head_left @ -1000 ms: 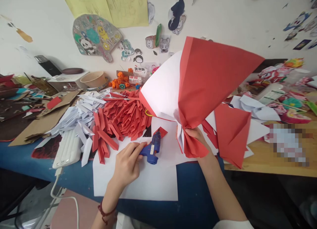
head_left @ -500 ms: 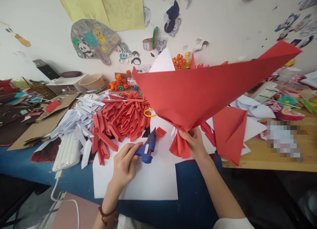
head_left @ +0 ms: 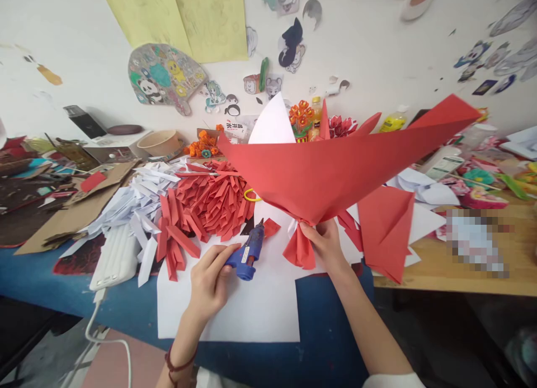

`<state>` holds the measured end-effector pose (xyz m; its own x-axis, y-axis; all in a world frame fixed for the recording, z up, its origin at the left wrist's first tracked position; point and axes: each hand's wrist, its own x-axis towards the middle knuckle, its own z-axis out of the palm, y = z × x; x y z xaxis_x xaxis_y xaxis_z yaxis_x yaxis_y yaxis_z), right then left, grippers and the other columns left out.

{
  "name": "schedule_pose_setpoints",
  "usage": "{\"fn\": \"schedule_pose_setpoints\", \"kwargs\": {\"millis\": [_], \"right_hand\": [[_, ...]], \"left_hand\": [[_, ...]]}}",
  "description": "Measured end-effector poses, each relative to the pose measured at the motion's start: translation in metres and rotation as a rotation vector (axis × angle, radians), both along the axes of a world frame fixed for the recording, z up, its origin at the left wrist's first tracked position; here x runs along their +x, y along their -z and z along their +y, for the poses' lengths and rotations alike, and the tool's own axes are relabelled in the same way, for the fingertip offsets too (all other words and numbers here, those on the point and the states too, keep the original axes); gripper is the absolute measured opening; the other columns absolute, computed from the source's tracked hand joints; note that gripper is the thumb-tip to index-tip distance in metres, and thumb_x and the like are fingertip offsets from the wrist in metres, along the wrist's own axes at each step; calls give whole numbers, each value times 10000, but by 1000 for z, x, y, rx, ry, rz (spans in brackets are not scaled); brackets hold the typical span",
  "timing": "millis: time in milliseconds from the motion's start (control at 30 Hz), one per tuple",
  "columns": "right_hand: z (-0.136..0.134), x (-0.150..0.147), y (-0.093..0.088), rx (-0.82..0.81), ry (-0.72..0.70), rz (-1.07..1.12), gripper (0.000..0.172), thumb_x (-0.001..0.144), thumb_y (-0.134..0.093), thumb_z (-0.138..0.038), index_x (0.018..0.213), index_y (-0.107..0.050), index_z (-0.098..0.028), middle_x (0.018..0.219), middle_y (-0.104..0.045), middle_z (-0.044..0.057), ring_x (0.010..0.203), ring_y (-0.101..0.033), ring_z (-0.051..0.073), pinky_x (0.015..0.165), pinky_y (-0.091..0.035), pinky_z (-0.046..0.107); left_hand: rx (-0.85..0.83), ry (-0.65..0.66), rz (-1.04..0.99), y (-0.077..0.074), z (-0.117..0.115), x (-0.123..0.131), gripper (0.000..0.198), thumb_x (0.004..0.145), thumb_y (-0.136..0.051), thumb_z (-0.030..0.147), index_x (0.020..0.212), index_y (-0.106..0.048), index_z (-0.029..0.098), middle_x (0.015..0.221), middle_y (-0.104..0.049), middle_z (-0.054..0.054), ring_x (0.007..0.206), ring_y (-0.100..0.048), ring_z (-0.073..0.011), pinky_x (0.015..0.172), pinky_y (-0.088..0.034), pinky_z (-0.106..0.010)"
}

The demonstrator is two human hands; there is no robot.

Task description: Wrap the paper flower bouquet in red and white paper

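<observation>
My left hand [head_left: 212,279] is closed around the handle of a blue glue gun [head_left: 248,254], whose nozzle points up and away from me over a white paper sheet [head_left: 251,315]. In my right hand [head_left: 329,244] is the gathered neck of a red paper bouquet wrap [head_left: 319,175], held upright. Its crumpled lower end flares out below my fingers, and the wide upper part spreads to both sides. A white paper piece [head_left: 274,122] sticks up behind its rim. A small red paper scrap [head_left: 272,227] lies beside the nozzle.
Heaps of folded red paper strips [head_left: 213,203] and white paper strips [head_left: 146,192] lie to the left, near a white power bank [head_left: 115,259] with a cable. Folded red paper [head_left: 386,226] rests at right. Orange flowers [head_left: 301,117] and a bottle [head_left: 315,119] stand behind the wrap.
The wrap's upper edge sits lower in view and tips more toward me, showing more flowers and the bottle behind. Both hands keep their holds; the glue gun has barely shifted.
</observation>
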<state>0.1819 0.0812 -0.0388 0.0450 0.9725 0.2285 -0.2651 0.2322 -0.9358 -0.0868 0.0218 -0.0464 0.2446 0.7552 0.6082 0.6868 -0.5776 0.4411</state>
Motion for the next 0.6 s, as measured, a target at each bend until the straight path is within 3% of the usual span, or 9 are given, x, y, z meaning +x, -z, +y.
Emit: {"fn": "schedule_pose_setpoints", "kwargs": {"millis": [600], "right_hand": [[-1, 0, -4, -66, -50, 13, 363, 812, -752, -392, 1109, -581, -271, 1062, -634, 45, 942, -604, 203, 801, -506, 344]], "left_hand": [[-22, 24, -30, 2, -1, -1, 365, 1007, -390, 270, 1236, -645, 145, 1033, -663, -108, 888, -652, -190, 726, -511, -278]]}}
